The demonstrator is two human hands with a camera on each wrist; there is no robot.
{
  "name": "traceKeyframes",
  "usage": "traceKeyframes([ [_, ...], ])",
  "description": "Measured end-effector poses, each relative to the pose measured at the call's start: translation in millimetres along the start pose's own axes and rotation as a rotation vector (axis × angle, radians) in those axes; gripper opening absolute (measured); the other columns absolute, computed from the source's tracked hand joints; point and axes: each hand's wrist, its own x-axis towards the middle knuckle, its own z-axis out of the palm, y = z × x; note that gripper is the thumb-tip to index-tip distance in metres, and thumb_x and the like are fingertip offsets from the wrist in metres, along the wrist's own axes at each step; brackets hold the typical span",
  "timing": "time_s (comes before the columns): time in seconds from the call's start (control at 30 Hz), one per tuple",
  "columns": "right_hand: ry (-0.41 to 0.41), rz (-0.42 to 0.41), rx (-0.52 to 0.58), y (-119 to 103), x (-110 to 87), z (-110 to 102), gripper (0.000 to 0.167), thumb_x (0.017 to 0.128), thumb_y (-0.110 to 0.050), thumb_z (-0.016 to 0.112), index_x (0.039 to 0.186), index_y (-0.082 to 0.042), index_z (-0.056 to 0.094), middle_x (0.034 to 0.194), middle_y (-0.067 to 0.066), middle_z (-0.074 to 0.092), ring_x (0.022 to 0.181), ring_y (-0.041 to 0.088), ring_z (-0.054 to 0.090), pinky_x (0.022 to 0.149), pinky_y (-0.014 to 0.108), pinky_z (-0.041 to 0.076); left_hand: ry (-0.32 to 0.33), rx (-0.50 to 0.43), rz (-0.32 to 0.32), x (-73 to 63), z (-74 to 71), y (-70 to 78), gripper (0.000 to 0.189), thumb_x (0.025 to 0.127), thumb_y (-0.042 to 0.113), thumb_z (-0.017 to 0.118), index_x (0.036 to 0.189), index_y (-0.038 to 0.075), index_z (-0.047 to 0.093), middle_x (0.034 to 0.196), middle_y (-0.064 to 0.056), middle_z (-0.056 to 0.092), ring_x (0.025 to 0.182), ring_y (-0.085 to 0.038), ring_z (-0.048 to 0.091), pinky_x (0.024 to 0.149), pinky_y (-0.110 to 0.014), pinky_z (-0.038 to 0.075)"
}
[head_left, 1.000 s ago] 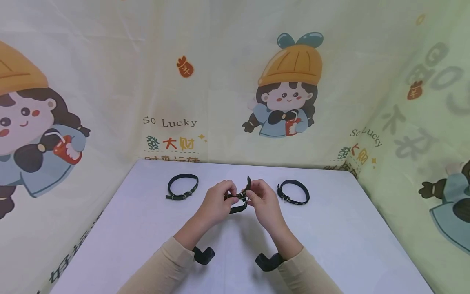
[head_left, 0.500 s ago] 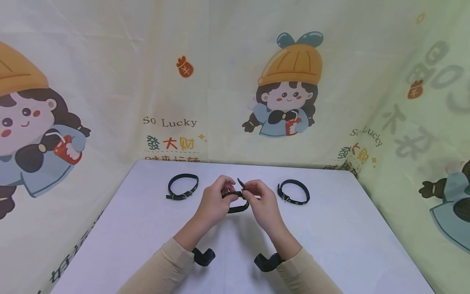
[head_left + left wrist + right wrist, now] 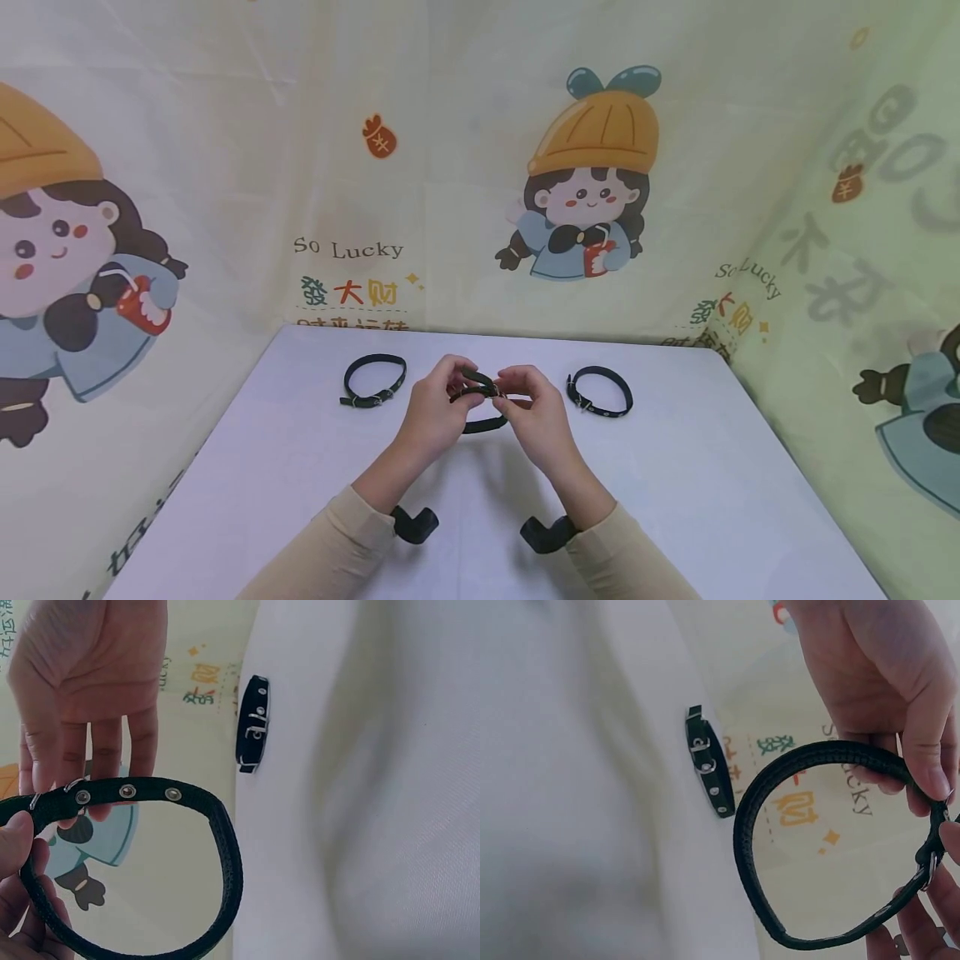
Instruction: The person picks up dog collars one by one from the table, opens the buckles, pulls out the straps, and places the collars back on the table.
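Both hands hold a black buckled collar above the table in the head view. My left hand pinches it between thumb and fingers on the left; my right hand pinches it at the metal buckle on the right. The strap's loose end bends leftward over the top, its tip hidden by the left fingers. The left wrist view shows the collar as a closed loop with metal eyelets and a ring beside the left fingers. In the right wrist view, the right thumb presses near the buckle, partly cut off by the frame edge.
Two similar black collars lie looped on the white table: one left collar behind the left hand, one right collar beyond the right hand. A printed cloth hangs behind the table. Black camera mounts sit at both wrists.
The strap's loose end stood upright by the right fingers, then tipped left; now it curves over to the left fingers. The left hand rose slightly. Both collars on the table stayed put.
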Motion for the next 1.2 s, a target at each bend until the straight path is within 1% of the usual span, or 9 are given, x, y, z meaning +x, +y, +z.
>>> traceKeyframes([
  [0.17, -0.003, 0.005, -0.002, 2, 0.4, -1, 0.038, 0.093, 0.003, 0.079, 0.124, -0.017, 0.069, 0.117, 0.003, 0.077, 0.115, 0.023, 0.072, 0.100, 0.046, 0.061, 0.012, -0.030, 0.006, -0.1, -1.3, -1.2, 0.044, 0.091, 0.002, 0.084, 0.125, 0.021, 0.064, 0.098, 0.004, 0.074, 0.089, -0.018, 0.065, 0.071, -0.028, 0.057],
  [0.37, -0.008, 0.010, -0.016, 3, 0.2, -4, 0.040, 0.093, 0.003, 0.079, 0.125, -0.019, 0.069, 0.116, 0.002, 0.076, 0.111, 0.022, 0.073, 0.100, 0.046, 0.061, 0.014, -0.095, -0.009, -0.6, -3.1, -0.6, 0.044, 0.092, 0.001, 0.083, 0.126, 0.021, 0.064, 0.101, 0.004, 0.077, 0.093, -0.018, 0.069, 0.077, -0.033, 0.058],
  [0.5, -0.005, 0.027, -0.035, 1, -0.1, -5, 0.039, 0.093, 0.004, 0.078, 0.124, -0.018, 0.070, 0.112, 0.002, 0.076, 0.107, 0.022, 0.073, 0.100, 0.047, 0.061, 0.024, -0.128, -0.010, -1.0, -4.1, -1.0, 0.042, 0.092, 0.000, 0.082, 0.125, 0.020, 0.064, 0.102, 0.003, 0.078, 0.096, -0.018, 0.071, 0.082, -0.035, 0.058],
  [0.63, 0.007, 0.042, -0.068, 2, 0.4, -7, 0.036, 0.093, 0.003, 0.078, 0.122, -0.018, 0.071, 0.109, 0.002, 0.077, 0.105, 0.020, 0.073, 0.099, 0.047, 0.062, 0.029, -0.148, -0.013, -1.6, -5.0, -1.9, 0.041, 0.093, 0.000, 0.081, 0.125, 0.020, 0.065, 0.104, 0.002, 0.078, 0.098, -0.018, 0.072, 0.084, -0.036, 0.059],
  [0.83, 0.022, 0.052, -0.081, 2, 0.0, -8, 0.035, 0.094, 0.004, 0.078, 0.121, -0.018, 0.071, 0.108, 0.003, 0.075, 0.105, 0.021, 0.072, 0.098, 0.048, 0.061, 0.028, -0.140, -0.036, -2.8, -6.2, -3.5, 0.041, 0.094, 0.002, 0.081, 0.126, 0.021, 0.065, 0.107, 0.002, 0.076, 0.101, -0.018, 0.070, 0.089, -0.037, 0.059],
  [0.93, 0.038, 0.051, -0.088, 2, -0.4, -9, 0.034, 0.094, 0.005, 0.077, 0.119, -0.017, 0.072, 0.107, 0.003, 0.076, 0.105, 0.021, 0.072, 0.097, 0.046, 0.061, 0.031, -0.136, -0.051, -3.0, -7.8, -4.1, 0.040, 0.095, 0.003, 0.081, 0.127, 0.021, 0.065, 0.108, 0.002, 0.074, 0.100, -0.019, 0.068, 0.088, -0.036, 0.057],
  [1.07, 0.050, 0.041, -0.101, 3, -0.3, -11, 0.033, 0.093, 0.007, 0.076, 0.119, -0.015, 0.072, 0.107, 0.006, 0.076, 0.104, 0.021, 0.072, 0.095, 0.044, 0.062, 0.041, -0.126, -0.044, -2.3, -10.3, -4.1, 0.038, 0.096, 0.004, 0.079, 0.127, 0.021, 0.066, 0.108, 0.001, 0.074, 0.099, -0.019, 0.066, 0.088, -0.035, 0.056],
  [1.2, 0.055, 0.039, -0.103, 5, 0.6, -14, 0.033, 0.093, 0.007, 0.077, 0.119, -0.015, 0.072, 0.107, 0.006, 0.076, 0.104, 0.022, 0.072, 0.094, 0.043, 0.062, 0.043, -0.115, -0.035, -1.9, -11.5, -3.8, 0.037, 0.097, 0.004, 0.079, 0.126, 0.021, 0.066, 0.109, 0.002, 0.074, 0.098, -0.018, 0.066, 0.087, -0.032, 0.055],
])
